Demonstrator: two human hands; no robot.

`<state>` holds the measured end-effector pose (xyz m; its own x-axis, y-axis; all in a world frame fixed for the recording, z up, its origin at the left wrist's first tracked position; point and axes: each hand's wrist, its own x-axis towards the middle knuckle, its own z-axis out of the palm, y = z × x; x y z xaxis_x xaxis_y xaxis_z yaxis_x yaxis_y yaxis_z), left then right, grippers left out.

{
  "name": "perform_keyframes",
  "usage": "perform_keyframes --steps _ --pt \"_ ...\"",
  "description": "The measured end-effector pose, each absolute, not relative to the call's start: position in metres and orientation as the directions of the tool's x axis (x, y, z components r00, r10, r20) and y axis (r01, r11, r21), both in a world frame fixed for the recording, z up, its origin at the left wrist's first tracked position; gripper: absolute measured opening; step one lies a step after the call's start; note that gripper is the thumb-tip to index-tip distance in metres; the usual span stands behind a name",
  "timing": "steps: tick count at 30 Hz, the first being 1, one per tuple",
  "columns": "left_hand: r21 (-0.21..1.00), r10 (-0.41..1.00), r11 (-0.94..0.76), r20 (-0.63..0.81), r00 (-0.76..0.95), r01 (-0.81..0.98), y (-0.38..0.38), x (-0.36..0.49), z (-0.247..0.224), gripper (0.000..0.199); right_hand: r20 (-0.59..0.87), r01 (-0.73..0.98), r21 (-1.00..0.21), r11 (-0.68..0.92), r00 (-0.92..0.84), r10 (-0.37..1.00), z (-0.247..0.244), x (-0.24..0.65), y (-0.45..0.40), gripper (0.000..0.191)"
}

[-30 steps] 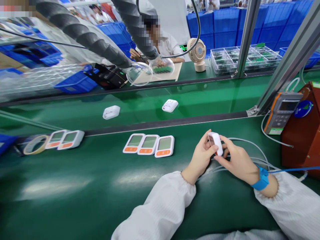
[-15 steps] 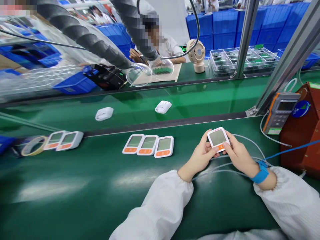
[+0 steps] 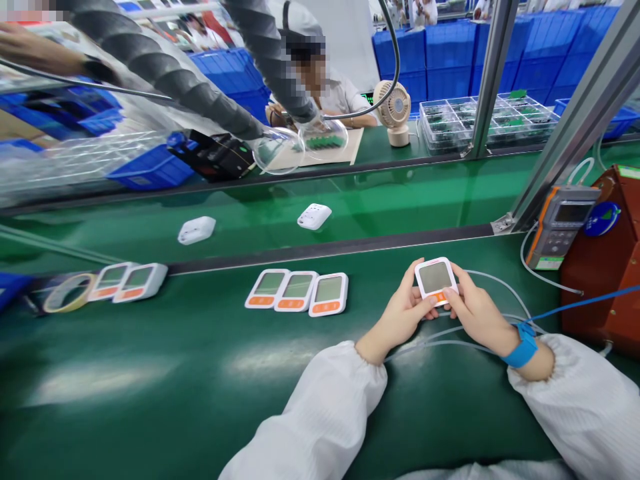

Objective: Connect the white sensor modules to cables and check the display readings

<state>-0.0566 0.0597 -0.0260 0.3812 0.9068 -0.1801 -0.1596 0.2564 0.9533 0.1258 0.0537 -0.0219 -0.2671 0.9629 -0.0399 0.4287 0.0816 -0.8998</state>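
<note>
Both hands hold one white device [image 3: 435, 277] with a grey screen and an orange strip, screen facing up. My left hand [image 3: 405, 310] grips its left side, fingers underneath. At the right side my right hand [image 3: 477, 310] is closed on it, thumb near the orange strip; a blue band [image 3: 524, 347] circles that wrist. Three similar devices [image 3: 299, 291] lie overlapping on the green table [image 3: 200, 387], left of my hands. Two more [image 3: 140, 283] rest farther left beside a tape roll [image 3: 69, 293].
Beyond the dark rail, two white units [image 3: 314, 217] lie on the green belt [image 3: 400, 200]. An orange-grey meter [image 3: 564, 223] leans against a red-brown box [image 3: 610, 267] at right. Grey hoses [image 3: 165, 73] hang above. A person [image 3: 340, 93] sits opposite, near a small fan [image 3: 395, 110].
The two white units on the belt have shifted left. Another person's arm has appeared at the upper left. The person opposite has raised their head slightly. My hands have barely moved.
</note>
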Motion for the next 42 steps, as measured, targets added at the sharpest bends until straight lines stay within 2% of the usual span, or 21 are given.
perform_keyframes --steps 20,42 --pt "0.954 0.908 0.253 -0.177 0.380 -0.159 0.0600 -0.0566 -0.0279 0.094 -0.092 0.444 -0.895 0.036 -0.264 0.960 -0.0212 0.1255 0.0539 0.059" --pt "0.948 0.907 0.265 -0.184 0.379 -0.174 0.0597 -0.0562 -0.0285 0.096 -0.088 0.444 -0.895 0.042 -0.268 0.959 -0.0211 0.1258 0.0544 0.061"
